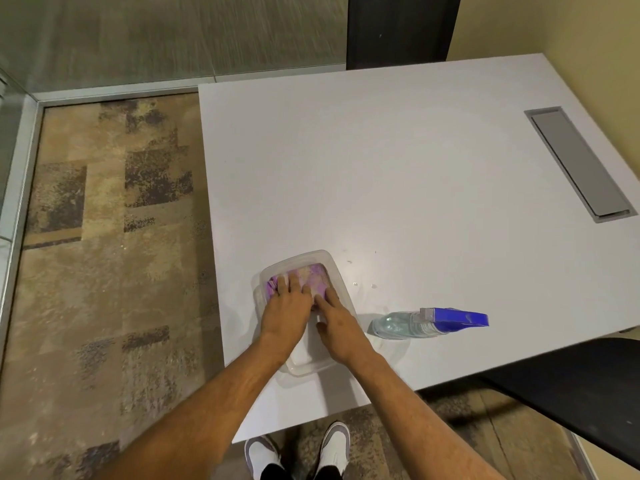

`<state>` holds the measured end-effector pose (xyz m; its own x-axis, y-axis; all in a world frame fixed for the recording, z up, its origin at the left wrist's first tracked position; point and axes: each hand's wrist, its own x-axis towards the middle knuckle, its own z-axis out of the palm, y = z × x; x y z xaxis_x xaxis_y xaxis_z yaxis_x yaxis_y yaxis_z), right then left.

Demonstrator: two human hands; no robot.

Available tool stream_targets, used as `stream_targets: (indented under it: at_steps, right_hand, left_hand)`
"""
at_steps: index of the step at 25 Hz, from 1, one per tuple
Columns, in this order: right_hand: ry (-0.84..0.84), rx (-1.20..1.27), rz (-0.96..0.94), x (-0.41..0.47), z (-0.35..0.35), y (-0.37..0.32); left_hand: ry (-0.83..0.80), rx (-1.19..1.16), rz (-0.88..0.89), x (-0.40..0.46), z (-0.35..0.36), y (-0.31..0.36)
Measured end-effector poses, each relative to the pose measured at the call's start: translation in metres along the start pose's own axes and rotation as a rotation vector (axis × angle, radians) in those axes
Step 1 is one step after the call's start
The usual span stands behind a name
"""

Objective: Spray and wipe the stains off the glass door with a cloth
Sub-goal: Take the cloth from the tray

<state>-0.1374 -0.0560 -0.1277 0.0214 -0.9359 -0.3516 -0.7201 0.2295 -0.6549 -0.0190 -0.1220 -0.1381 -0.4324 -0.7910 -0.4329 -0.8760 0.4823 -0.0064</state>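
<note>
Item: purple cloth (313, 277), lying bunched at the far end of a clear plastic tub (341, 289) near the front edge of a white table (398, 168). Left hand (289, 308): laid flat on the cloth, fingers fairly straight and spread, pressing rather than gripping. Right hand (334, 322): fingers extended to the cloth's near edge, touching it; no closed hold visible. Spray bottle (429, 322): on its side just right of the tub, blue trigger head pointing right, clear liquid inside, untouched. A few droplets (363, 284) on the table beyond the tub. Glass door: probably the panel at upper left (104, 39); blurred, stains not discernible. Step in hand, as judged: taking up the cloth. Handling note: gather the cloth into one hand in a firm bunch, lift it clear of the tub wall so the light tub does not tip or slide, and leave the other hand free for the bottle.
</note>
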Motion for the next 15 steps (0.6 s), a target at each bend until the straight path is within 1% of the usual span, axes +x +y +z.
stream_targets:
  at_steps: [2, 5, 7, 9, 13, 15]
  right_hand:
    - [0.042, 0.046, -0.006, -0.009, -0.005, -0.002]
    - [0.153, 0.091, 0.017, -0.030, -0.014, -0.010]
    - [0.248, 0.099, -0.004, -0.041, -0.022, -0.018]
    - [0.327, 0.057, -0.036, -0.048, -0.035, -0.030]
    - [0.438, -0.090, -0.009, -0.066, -0.069, -0.059]
    - [0.455, -0.019, 0.057, -0.086, -0.087, -0.075]
  left_hand:
    - [0.025, -0.050, -0.001, -0.003, -0.006, -0.001]
    - [0.110, -0.171, 0.056, -0.016, -0.024, -0.001]
    - [0.174, -0.295, 0.083, -0.029, -0.043, -0.003]
    - [0.212, -0.456, 0.085, -0.046, -0.060, -0.005]
    - [0.166, -0.743, 0.056, -0.079, -0.100, -0.018]
    - [0.162, -0.860, 0.098, -0.100, -0.120, -0.028]
